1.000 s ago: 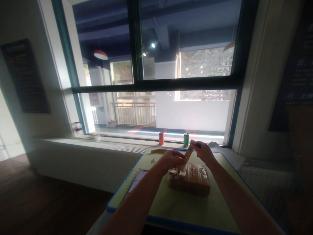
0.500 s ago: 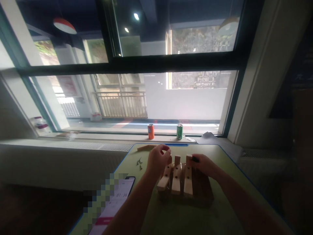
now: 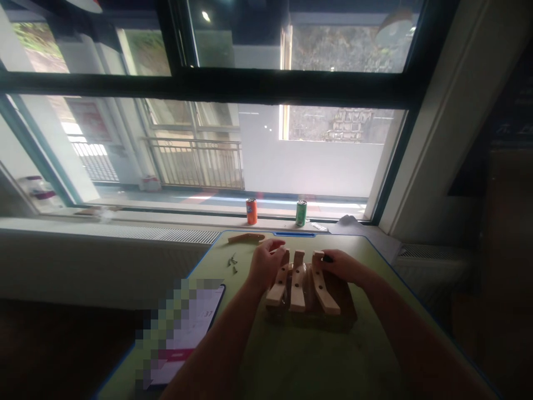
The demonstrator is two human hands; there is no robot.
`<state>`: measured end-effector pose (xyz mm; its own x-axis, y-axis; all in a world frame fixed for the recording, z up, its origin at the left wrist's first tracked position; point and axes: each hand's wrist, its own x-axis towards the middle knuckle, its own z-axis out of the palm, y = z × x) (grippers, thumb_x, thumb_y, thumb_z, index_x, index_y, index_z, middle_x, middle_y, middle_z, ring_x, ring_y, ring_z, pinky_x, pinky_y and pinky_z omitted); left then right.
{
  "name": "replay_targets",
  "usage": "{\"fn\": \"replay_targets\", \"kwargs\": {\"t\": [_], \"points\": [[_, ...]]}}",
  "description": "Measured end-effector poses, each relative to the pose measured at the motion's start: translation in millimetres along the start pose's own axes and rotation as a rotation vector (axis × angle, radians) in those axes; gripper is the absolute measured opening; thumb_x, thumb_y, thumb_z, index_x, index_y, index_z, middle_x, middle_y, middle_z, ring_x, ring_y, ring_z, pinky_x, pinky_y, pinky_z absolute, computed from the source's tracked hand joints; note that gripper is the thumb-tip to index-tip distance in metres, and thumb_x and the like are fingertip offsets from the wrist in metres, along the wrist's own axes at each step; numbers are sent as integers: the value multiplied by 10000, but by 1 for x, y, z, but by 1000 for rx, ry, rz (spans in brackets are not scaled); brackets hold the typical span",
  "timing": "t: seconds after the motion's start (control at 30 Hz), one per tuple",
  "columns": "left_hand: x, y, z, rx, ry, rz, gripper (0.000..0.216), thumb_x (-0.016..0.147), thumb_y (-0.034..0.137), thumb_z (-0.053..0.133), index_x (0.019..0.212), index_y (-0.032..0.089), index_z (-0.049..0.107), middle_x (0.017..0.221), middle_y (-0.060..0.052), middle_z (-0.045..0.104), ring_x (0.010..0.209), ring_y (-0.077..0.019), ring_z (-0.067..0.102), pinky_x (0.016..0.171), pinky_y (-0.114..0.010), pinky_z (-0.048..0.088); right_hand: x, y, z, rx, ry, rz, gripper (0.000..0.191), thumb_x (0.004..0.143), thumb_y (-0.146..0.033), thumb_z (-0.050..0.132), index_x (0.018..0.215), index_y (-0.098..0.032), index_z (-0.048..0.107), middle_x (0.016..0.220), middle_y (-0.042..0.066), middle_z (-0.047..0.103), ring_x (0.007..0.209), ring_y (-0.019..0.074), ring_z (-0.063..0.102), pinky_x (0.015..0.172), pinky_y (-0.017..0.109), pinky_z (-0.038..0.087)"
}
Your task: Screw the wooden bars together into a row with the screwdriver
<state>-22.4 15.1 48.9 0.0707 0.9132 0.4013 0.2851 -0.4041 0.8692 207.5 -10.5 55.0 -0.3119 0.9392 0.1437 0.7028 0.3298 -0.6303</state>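
Largest first: a window (image 3: 270, 87) is seen behind the tabletop (image 3: 308, 361), which is pale green with a blue edge. On the tabletop a brown block (image 3: 343, 304) in shiny wrap is set, between the forearms. To its left a phone (image 3: 200, 316) is laid, partly pixelated.

The left hand (image 3: 266, 268) is half-open, fingers curled; its fingertips are placed at the upper end of the left wooden piece (image 3: 278, 288). Whether that piece is gripped cannot be told. The right hand (image 3: 345, 268) is closed on a small black thing (image 3: 327, 258), just beside the upper end of the right wooden piece (image 3: 327, 293).

Those two and the middle wooden piece (image 3: 297, 284) are rested side by side on the block, dark holes visible; the right one's lower end is angled outward. A loose wooden piece (image 3: 247, 238) is left near the far edge. Orange (image 3: 251, 211) and green (image 3: 301, 213) cans are stood on the sill. Smallest: screws (image 3: 232, 261) are scattered left of the left hand.
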Motion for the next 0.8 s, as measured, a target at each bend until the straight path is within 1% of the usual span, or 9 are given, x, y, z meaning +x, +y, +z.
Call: {"fn": "replay_targets", "kwargs": {"t": [0.07,0.13,0.27,0.37,0.43,0.53,0.63,0.7,0.8], "points": [[2,-3,-1,45,76,3,218,759,269,509,902,159,631,899,-49,660,828,-145,605,724,-247,468,0,2,1,-6,1,5,283,782,-415,500,838,-170,629,820,48,663,683,169,567,586,262,407],[3,-6,-2,148,140,3,191,760,247,495,858,159,633,841,-40,663,774,-139,605,697,-239,458,1,3,2,-8,7,13,301,770,-439,509,806,-168,634,792,48,664,667,172,567,568,261,402],[4,-15,-9,524,174,-4,206,802,265,447,842,166,624,783,-49,653,725,-158,595,657,-247,430,-1,3,2,-12,23,69,383,759,-501,493,808,-159,656,747,53,670,639,181,578,535,262,403],[5,-24,-17,883,154,-58,287,858,214,338,951,154,602,887,-93,637,815,-184,585,706,-266,414,-7,4,-2,-33,87,35,406,771,-482,477,937,-163,666,873,69,683,738,207,607,633,291,438],[5,-32,-20,1034,139,-131,318,842,128,311,984,121,596,978,-136,611,897,-211,565,757,-288,402,-13,7,-4,-72,171,-4,397,766,-410,494,1042,-164,641,997,83,663,845,225,604,727,312,438],[6,-43,-21,1102,136,-246,332,797,66,331,989,28,600,1098,-238,546,1017,-295,511,819,-355,379,-18,15,-7,-145,276,10,396,741,-273,479,1095,-159,616,1023,90,655,847,215,606,739,310,439],[7,-52,-19,1134,132,-349,377,792,76,349,1091,-29,552,1228,-298,436,1129,-367,421,860,-413,351,-20,24,-6,-232,360,51,385,721,-225,450,1054,-170,636,1001,75,663,835,197,607,740,291,435],[8,-56,-19,1137,115,-406,407,791,99,370,1152,-19,519,1255,-295,415,1146,-379,404,859,-429,353,-18,29,-3,-282,400,89,369,714,-225,448,1019,-174,651,978,68,670,845,193,604,750,280,429],[9,-60,-20,1120,71,-474,396,785,127,406,1135,1,542,1194,-297,474,1067,-363,484,798,-416,396,-15,35,3,-315,424,146,352,710,-227,445,981,-177,663,913,68,682,814,196,608,733,280,428]]}}
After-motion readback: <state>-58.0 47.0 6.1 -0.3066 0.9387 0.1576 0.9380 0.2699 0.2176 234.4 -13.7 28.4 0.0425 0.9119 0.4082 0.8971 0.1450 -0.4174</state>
